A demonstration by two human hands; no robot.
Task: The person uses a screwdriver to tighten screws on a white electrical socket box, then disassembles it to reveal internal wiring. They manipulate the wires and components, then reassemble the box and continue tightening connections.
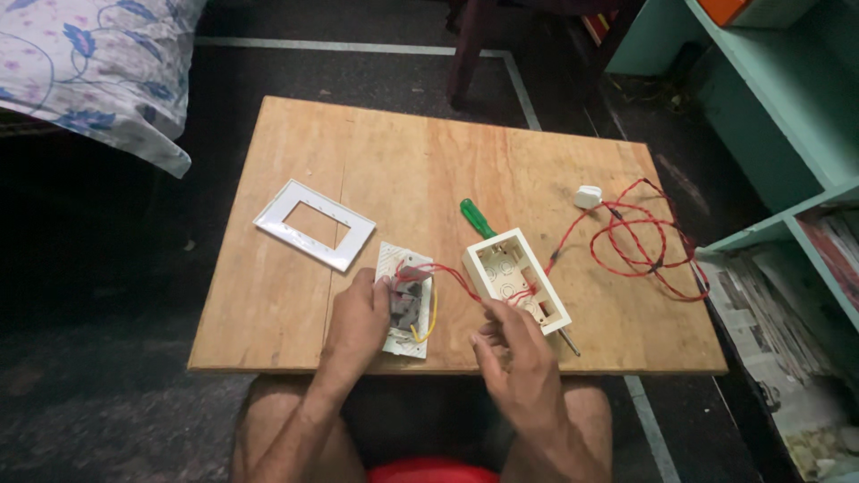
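Note:
My left hand (358,317) presses on a white switch module (407,300) lying face down on the wooden board (429,170), near its front edge. Red and yellow wires stick out of the module's back. My right hand (512,353) pinches a red wire (461,284) that runs from the module into an open cream plastic box (517,277). A green-handled screwdriver (477,218) lies under the box, its metal tip poking out at the box's near corner.
A white rectangular cover frame (313,224) lies at the board's left. A coil of red wire (640,241) with a white plug (587,196) sits at the right. Teal shelves with papers (787,134) stand to the right, and a floral cloth (98,63) is at the upper left.

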